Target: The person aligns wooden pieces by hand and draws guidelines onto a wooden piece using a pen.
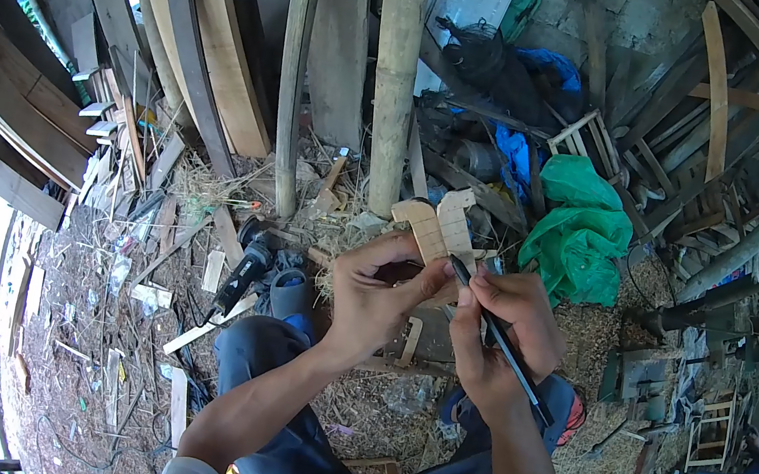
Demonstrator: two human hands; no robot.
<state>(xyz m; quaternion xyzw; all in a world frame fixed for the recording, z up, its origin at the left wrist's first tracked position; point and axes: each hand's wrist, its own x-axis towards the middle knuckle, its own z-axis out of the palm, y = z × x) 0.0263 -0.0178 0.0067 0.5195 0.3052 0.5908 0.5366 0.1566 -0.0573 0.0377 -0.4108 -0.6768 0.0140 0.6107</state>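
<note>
While close together, left hand (375, 292) around wood (435, 230); right hand (511, 326) around tool (517, 366)

Tall planks (227, 48) lean beyond and left of the left hand (376, 287) in the rough woodworking workshop where we stand. A power tool (242, 276) lies on the ground (83, 307) to that hand's left, near pale offcuts (152, 295); wood shavings (596, 362) spread right of the right hand (509, 336), with timber (714, 98) heaped farther off.
</note>
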